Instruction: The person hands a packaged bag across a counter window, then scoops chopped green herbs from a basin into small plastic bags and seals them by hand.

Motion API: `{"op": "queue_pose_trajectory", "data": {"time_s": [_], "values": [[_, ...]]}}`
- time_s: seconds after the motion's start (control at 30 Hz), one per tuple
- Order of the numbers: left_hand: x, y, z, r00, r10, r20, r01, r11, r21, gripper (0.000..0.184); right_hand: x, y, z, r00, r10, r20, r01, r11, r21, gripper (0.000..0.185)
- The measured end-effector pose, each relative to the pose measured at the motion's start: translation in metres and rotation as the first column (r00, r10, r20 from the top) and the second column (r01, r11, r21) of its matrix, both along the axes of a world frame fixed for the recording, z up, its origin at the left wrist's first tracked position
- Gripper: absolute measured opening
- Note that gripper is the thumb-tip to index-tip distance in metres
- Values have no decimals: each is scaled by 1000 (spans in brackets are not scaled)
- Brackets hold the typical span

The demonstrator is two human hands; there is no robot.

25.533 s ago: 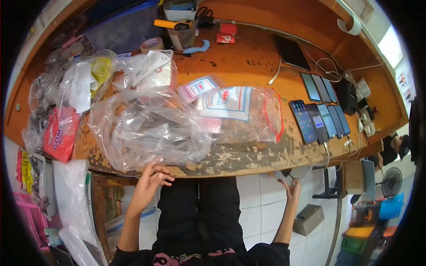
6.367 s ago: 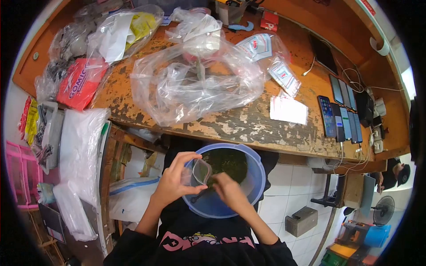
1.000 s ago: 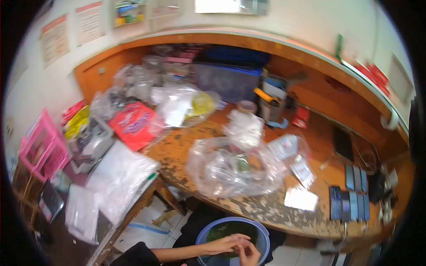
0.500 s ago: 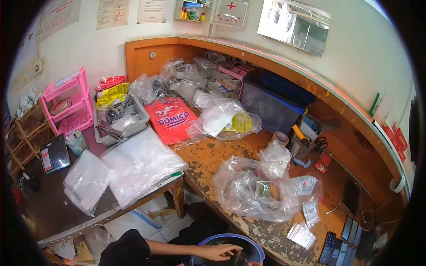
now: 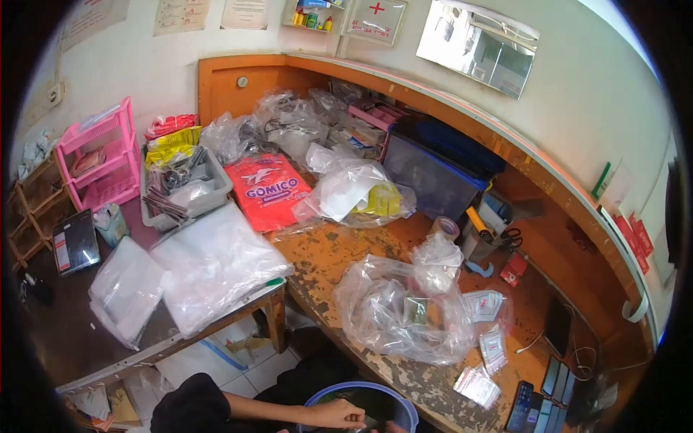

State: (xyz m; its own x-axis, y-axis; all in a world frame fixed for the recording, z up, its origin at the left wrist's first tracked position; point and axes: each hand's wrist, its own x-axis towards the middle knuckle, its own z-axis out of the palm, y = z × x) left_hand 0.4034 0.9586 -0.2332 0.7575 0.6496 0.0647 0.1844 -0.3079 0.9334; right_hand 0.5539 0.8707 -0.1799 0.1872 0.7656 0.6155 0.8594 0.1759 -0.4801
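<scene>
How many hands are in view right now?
2: the left hand over the tub, and the right hand beside it at the picture's bottom edge, partly cut off.

The blue basin (image 5: 408, 404) looks smooth plastic; the large clear bag (image 5: 359, 310) is crinkled, glossy plastic; the desktop (image 5: 317, 268) is rough, flaking wood; the sleeve (image 5: 189, 405) is matt black cloth.

Beside a grey tray (image 5: 214, 200) is placed a pink rack (image 5: 118, 160) (tiered), and on the wall (image 5: 170, 72) a mirror (image 5: 478, 47) is hung.
</scene>
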Motion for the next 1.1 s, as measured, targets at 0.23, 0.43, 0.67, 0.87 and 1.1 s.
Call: {"op": "queue_pose_trajectory", "data": {"time_s": [0.23,0.43,0.67,0.87,1.1], "values": [[-3,-3,-1,999,1,32,-4,995,97,25,-15,-24,-29,774,-107,-624,-267,839,-475,19],[-6,-14,-1,991,-98,-96,119,962,246,25,6,-18,-33,867,216,-450,-436,766,-472,18],[-3,-29,-22,994,27,-108,31,866,500,22,-17,-20,-43,997,-10,-82,-17,945,-328,23],[-7,-20,1,908,22,-419,121,942,312,24,-20,-15,-23,941,-2,-338,-116,937,-330,8],[-4,-6,29,980,-66,-188,101,978,185,28,-9,-14,-16,898,98,-428,-211,951,-225,20]]}}
